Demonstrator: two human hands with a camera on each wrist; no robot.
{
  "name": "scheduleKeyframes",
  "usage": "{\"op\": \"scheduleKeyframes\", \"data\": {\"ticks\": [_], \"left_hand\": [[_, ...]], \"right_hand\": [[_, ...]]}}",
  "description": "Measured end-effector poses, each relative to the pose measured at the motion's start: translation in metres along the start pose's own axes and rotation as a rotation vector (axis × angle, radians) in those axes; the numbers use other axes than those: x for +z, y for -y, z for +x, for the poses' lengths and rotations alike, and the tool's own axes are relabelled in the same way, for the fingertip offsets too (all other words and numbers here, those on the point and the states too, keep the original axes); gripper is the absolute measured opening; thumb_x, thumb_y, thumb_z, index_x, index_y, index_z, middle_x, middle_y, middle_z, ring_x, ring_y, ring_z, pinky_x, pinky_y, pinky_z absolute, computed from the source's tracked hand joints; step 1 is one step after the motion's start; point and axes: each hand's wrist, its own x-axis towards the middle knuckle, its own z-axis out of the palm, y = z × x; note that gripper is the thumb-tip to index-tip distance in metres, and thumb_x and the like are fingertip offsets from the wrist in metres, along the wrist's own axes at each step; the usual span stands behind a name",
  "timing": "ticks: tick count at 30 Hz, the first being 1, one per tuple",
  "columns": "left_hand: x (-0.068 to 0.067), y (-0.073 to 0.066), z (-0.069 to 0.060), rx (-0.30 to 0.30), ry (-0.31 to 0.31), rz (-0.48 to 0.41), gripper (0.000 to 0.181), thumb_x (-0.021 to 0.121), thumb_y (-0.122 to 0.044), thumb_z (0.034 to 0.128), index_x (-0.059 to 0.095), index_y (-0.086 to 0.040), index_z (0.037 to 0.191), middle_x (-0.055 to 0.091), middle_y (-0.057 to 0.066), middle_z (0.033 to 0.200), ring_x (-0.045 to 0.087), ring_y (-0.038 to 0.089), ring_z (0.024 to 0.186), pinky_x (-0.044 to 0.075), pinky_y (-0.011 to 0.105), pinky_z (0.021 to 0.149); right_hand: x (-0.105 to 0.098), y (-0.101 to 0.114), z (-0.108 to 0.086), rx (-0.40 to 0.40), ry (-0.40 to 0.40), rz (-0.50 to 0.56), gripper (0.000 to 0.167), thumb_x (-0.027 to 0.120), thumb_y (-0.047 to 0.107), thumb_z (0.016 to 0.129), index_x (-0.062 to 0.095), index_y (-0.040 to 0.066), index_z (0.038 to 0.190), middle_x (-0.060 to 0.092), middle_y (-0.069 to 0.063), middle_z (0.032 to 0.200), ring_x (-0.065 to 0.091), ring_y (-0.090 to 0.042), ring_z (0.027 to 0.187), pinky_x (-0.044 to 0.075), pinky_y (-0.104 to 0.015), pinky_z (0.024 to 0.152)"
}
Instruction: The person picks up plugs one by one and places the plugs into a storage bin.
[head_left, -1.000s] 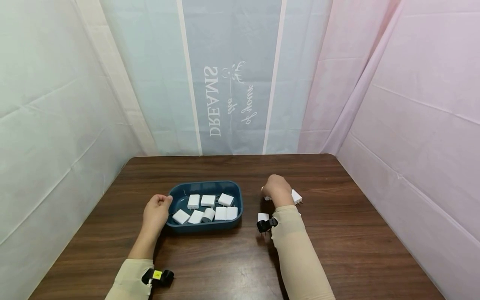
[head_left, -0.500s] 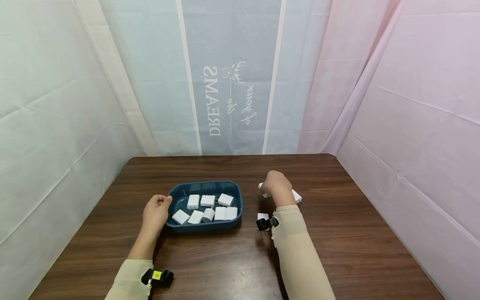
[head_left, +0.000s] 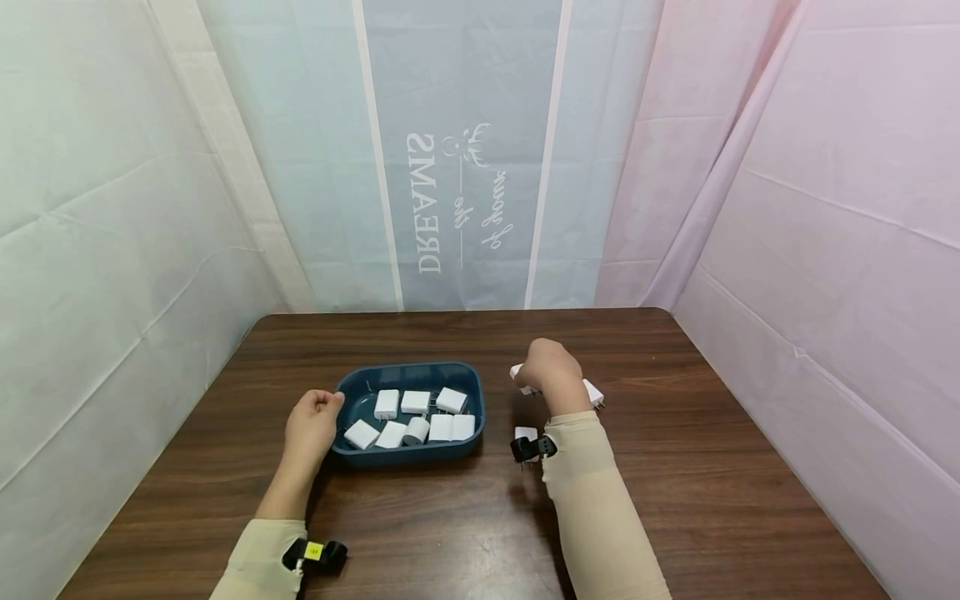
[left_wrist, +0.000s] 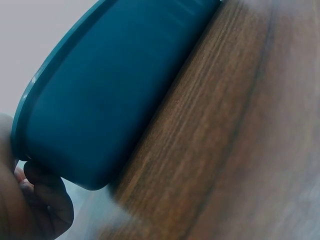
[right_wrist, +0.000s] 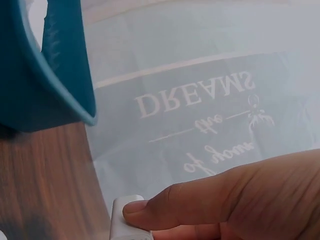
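Note:
A dark blue plastic basket (head_left: pixel 442 452) stands on the left half of the table and holds several white charger plugs (head_left: pixel 387 403), one of them with a grey end. My left hand (head_left: pixel 309 427) pinches its left rim between thumb and fingers; the left wrist view shows curled fingers (left_wrist: pixel 50 200) at the rim's corner. Right of the basket, my right hand (head_left: pixel 552 375) grips a white charger plug (right_wrist: pixel 125 222), the thumb lying against its side. Part of that plug shows left of the knuckles in the head view; the other fingers are mostly hidden.
Another white charger (head_left: pixel 593 393) lies just right of my right hand, prongs outward. A further charger (head_left: pixel 527 433) lies nearer me, partly covered by the black wrist camera (head_left: pixel 531 449). Curtains surround the brown wooden table (head_left: pixel 450 533) at the back and sides.
My right hand has moved slightly left and away from me with the charger, and more of that charger now shows beside it. The left hand and basket stay in place.

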Motion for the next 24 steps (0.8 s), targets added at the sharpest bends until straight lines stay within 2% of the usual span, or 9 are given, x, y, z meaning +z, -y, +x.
{"op": "scheduleKeyframes", "data": {"ticks": [6,9,14,17,24], "left_hand": [[0.0,0.001,0.0,-0.005,0.004,-0.005,0.035,0.052,-0.036,0.1077,0.057,-0.001,0.115,0.049,0.004,0.08,0.05,0.02,0.076,0.042,0.032,0.063],[0.0,0.001,0.0,-0.003,0.001,-0.003,0.036,0.052,-0.036,0.1077,0.057,-0.001,0.115,0.05,0.004,0.081,0.05,0.021,0.077,0.042,0.032,0.064],[0.001,0.0,0.0,-0.004,0.001,-0.01,0.036,0.052,-0.036,0.1076,0.057,-0.001,0.115,0.049,0.004,0.079,0.051,0.02,0.074,0.042,0.032,0.062],[0.001,0.0,0.0,-0.004,-0.001,-0.011,0.035,0.052,-0.035,0.1075,0.057,-0.001,0.114,0.049,0.003,0.077,0.05,0.02,0.073,0.042,0.032,0.061],[0.0,0.0,0.0,-0.007,-0.002,-0.009,0.035,0.052,-0.035,0.1075,0.057,-0.001,0.114,0.049,0.003,0.077,0.05,0.02,0.073,0.042,0.031,0.061]], "right_hand": [[-0.002,0.011,-0.008,-0.023,0.022,0.007,0.018,0.078,0.022,0.084,0.069,0.007,0.091,0.064,-0.009,0.086,0.059,-0.025,0.067,0.046,-0.038,0.054],[-0.003,0.016,-0.012,-0.035,0.036,0.01,0.016,0.079,0.02,0.083,0.067,0.009,0.079,0.062,-0.006,0.075,0.057,-0.023,0.063,0.044,-0.037,0.053],[-0.002,0.024,-0.014,-0.053,0.074,0.022,0.035,0.077,0.015,0.082,0.052,0.015,0.058,0.048,0.0,0.054,0.048,-0.018,0.053,0.038,-0.035,0.05],[-0.001,0.027,-0.014,-0.067,0.089,0.013,0.04,0.076,0.014,0.082,0.047,0.017,0.055,0.042,0.002,0.052,0.043,-0.017,0.052,0.037,-0.034,0.05],[0.002,0.036,-0.018,-0.101,0.08,-0.018,0.04,0.075,0.012,0.079,0.045,0.017,0.053,0.039,0.003,0.052,0.041,-0.016,0.051,0.035,-0.035,0.049]]}}
